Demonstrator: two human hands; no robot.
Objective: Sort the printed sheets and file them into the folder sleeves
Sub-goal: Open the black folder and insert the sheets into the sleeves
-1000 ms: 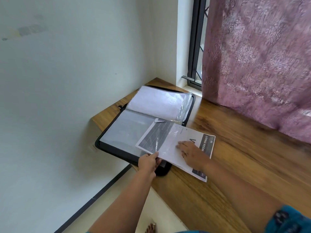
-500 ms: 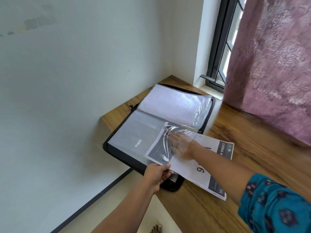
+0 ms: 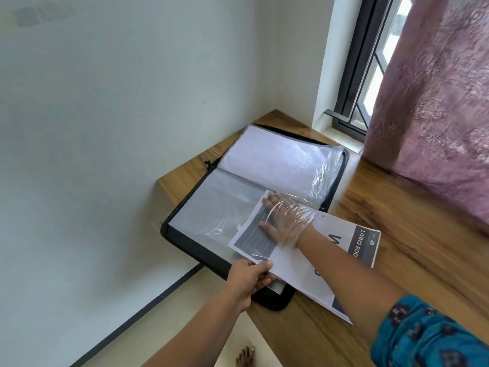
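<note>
A black zip folder (image 3: 182,243) lies open on the wooden table, its clear sleeves (image 3: 219,207) spread across both halves. A printed sheet (image 3: 341,250) marked "LIVING ROOM 2B" lies partly inside the near sleeve, with its right end sticking out over the table. My right hand (image 3: 284,219) is inside the sleeve, under the clear plastic, lying flat with straight fingers on the sheet. My left hand (image 3: 247,278) pinches the near edge of the sheet and sleeve at the folder's front edge.
The wooden table (image 3: 412,260) runs along a window (image 3: 370,62) with a black frame and a pink curtain (image 3: 444,102). A white wall stands to the left. The table's left edge drops to the floor, where a bare foot (image 3: 244,357) shows.
My right hand has slid deeper into the sleeve, pushing the sheet further in. My left hand keeps its pinch at the near edge. The camera has shifted closer.
</note>
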